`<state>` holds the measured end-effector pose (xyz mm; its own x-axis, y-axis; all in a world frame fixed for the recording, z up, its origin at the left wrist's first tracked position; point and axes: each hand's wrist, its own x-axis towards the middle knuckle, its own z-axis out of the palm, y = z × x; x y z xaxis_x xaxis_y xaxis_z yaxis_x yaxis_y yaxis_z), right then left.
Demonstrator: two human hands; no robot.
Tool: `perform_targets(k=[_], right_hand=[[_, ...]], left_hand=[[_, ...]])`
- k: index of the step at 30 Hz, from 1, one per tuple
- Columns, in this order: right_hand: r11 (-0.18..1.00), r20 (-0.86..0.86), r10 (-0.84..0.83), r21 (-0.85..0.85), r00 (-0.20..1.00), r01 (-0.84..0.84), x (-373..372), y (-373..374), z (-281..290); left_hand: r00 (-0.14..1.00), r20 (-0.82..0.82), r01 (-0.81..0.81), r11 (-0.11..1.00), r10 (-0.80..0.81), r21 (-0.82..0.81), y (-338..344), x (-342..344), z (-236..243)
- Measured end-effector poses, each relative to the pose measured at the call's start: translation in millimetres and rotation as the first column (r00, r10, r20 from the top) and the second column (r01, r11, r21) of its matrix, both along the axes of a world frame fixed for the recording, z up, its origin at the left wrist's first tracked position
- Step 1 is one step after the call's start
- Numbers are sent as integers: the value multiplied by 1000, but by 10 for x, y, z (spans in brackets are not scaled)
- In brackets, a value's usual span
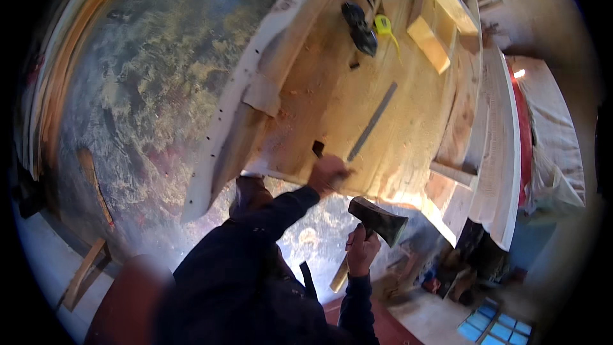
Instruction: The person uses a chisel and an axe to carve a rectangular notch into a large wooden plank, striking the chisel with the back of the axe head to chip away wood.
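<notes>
My right hand is wrapped round the wooden handle of an axe, close under its dark steel head. The head is level with the near edge of a wide wooden slab, and the pale handle end shows below my hand. Over that near edge is my left hand, its fingers smeared by motion. A small dark piece shows just above the left hand; whether I hold it cannot be made out. A grey flat metal strip lies on the slab beyond my left hand.
Farther up the slab lie a dark tool, a yellow tape measure and a pale wood block. A raised pale board edges the slab's left side. More boards stand to the right. The floor is mottled.
</notes>
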<state>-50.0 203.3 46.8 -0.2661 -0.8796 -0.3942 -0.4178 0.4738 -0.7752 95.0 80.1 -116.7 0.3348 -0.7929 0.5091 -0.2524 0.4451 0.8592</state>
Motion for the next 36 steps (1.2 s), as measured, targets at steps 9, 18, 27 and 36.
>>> perform_targets(k=[9,18,27,36], right_hand=[[961,67,-161,238,985,141,-116,856,-246],[971,91,-27,239,996,5,-21,871,-246],[980,42,-49,194,998,40,97,604,-17],[986,99,-47,162,994,31,91,575,-32]], left_hand=[[995,-76,75,995,-69,71,-146,126,558],[987,56,153,985,-149,-84,-266,97,786],[979,139,164,983,-152,-82,-212,161,772],[992,71,110,988,-103,-110,-299,216,588]])
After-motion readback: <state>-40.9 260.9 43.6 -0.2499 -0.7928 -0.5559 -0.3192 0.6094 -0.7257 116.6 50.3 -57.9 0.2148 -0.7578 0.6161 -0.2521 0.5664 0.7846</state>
